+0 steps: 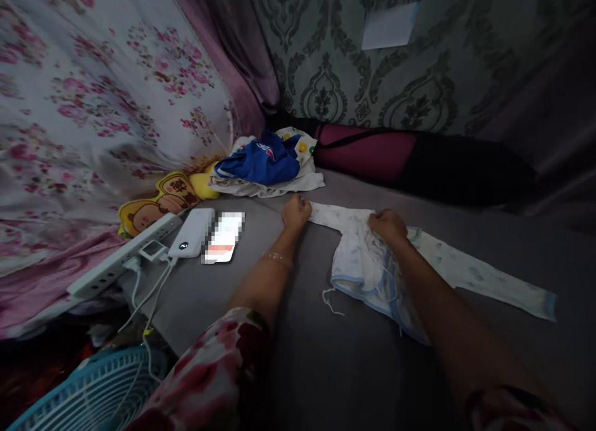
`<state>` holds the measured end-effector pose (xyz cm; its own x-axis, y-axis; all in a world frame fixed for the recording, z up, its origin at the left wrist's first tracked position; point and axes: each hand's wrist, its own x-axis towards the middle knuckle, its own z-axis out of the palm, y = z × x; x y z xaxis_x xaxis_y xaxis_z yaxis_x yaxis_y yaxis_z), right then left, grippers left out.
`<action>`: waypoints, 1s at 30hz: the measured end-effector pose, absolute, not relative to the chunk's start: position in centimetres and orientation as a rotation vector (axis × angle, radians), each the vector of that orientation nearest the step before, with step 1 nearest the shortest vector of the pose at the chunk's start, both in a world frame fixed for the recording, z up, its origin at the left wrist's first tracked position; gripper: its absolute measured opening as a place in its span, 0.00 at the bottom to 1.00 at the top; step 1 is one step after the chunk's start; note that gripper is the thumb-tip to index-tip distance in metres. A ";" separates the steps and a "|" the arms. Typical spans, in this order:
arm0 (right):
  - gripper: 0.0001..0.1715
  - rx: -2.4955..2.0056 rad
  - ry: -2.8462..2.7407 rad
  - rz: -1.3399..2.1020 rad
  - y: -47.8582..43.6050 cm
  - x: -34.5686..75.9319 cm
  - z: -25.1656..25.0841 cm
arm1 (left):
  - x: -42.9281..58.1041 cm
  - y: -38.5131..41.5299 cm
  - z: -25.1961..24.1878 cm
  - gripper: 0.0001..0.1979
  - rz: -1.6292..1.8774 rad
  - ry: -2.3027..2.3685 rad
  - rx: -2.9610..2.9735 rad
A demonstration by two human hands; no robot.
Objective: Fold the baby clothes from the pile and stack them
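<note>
Small white blue-trimmed cloth garment [356,248] on a dim grey surface [307,350] — apparently sheeting.
Left hand [297,212] closed round one sleeve's end; right hand [390,227] — curled, pinching cloth near the shoulder.

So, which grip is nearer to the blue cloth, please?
Left. The left grip, at one sleeve of the small garment, is on the near side of the blue cloth, slightly right; the right grip, also on the garment, is farther to the right.
</note>
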<state>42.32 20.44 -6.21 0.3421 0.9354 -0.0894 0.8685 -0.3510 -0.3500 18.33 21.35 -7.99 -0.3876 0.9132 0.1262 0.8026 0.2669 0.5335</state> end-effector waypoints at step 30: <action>0.24 -1.815 -2.185 -0.278 18.3 38.8 -7.0 | 18.6 20.7 -8.3 0.12 1.110 2.042 2.228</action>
